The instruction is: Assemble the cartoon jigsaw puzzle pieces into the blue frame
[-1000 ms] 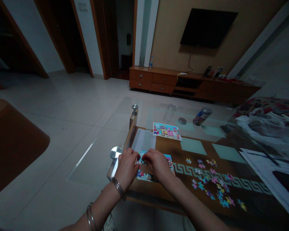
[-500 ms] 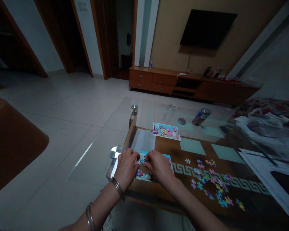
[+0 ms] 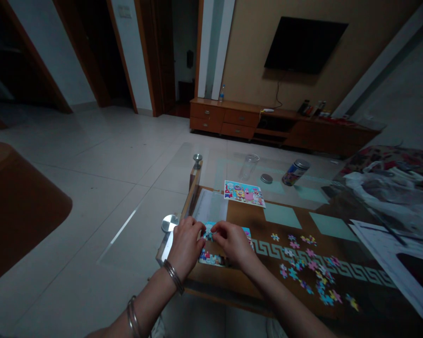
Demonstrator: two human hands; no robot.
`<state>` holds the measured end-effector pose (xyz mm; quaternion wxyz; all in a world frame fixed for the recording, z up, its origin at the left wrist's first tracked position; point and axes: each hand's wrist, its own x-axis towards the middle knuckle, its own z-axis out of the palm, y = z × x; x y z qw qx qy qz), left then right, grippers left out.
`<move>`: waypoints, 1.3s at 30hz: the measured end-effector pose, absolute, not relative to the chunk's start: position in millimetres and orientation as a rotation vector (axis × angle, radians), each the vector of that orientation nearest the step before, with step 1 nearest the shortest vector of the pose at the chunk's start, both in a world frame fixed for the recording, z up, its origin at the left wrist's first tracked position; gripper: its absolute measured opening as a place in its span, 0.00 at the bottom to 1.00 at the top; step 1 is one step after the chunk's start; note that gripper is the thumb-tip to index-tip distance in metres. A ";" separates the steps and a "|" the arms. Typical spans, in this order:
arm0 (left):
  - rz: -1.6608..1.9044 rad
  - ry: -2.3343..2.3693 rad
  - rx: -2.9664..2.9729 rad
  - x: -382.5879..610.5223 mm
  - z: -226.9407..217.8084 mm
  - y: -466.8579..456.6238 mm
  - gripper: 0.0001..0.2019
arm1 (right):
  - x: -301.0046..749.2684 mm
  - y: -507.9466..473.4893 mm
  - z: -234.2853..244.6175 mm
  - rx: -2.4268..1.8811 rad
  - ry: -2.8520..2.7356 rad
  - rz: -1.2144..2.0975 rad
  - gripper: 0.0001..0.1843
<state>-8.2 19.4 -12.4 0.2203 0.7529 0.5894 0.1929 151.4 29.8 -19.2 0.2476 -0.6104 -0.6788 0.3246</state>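
Since half a second before, the thumb and forefinger of the right hand point(image 3: 235, 241) had drawn closer together over the puzzle point(image 3: 211, 258), while the left hand point(image 3: 186, 241) had stayed at its left side. The puzzle lay by the near edge of the table point(image 3: 246, 218), towards the left end. Beyond it, nearer the far edge, were a card point(image 3: 245, 194), a clear jar point(image 3: 249, 166), a lid point(image 3: 266, 178) and a can point(image 3: 295, 172). Loose pieces point(image 3: 313, 265) were scattered to its right along the near edge; papers point(image 3: 377, 244) and a plastic bag point(image 3: 387, 185) took up the right end. The right hand covered much of the puzzle's right half. The can's label and the print on the papers were too small to read; the card showed cartoon figures, SpongeBob among them. The puzzle was partly built, a blue strip along its far side and a many-coloured one along its near side, with brown showing between. The left fingers were curled, a narrow gap between thumb and forefinger; the right fingertips nearly met, and I could not tell whether they held a piece
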 end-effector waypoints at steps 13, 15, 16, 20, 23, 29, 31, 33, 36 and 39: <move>0.997 1.275 1.282 -9.7 -19.1 31.9 0.05 | 141.4 13.8 -8.3 -1.343 -1.590 1.221 0.09; 1.022 1.241 1.184 -9.3 -19.1 32.2 0.09 | 141.3 9.6 -4.8 -1.389 -1.788 0.995 0.13; 1.031 1.217 1.138 -8.9 -18.8 32.1 0.10 | 141.2 7.8 -3.1 -1.414 -1.875 0.885 0.14; 1.024 1.128 1.053 -6.8 -18.4 31.6 0.14 | 141.3 3.9 0.7 -1.443 -2.074 0.644 0.14; 1.004 1.079 1.024 -6.0 -20.3 31.8 0.15 | 143.5 4.8 -0.1 -1.459 -2.134 0.621 0.14; 0.971 1.060 1.038 -5.0 -25.4 32.5 0.15 | 150.4 6.0 -2.8 -1.415 -2.224 0.590 0.17; 0.944 1.063 1.051 -4.4 -26.3 32.7 0.15 | 151.6 5.0 -3.0 -1.389 -2.248 0.581 0.15; 0.912 1.076 1.062 -4.2 -26.4 33.0 0.15 | 152.1 4.4 -2.8 -1.404 -2.259 0.576 0.14; 0.915 1.206 1.171 -5.4 -25.1 33.0 0.14 | 152.0 5.2 -1.9 -1.538 -2.240 0.533 0.13; 0.944 1.418 1.544 -8.3 -23.0 31.3 0.15 | 150.5 6.4 -1.2 -1.661 -2.236 0.484 0.12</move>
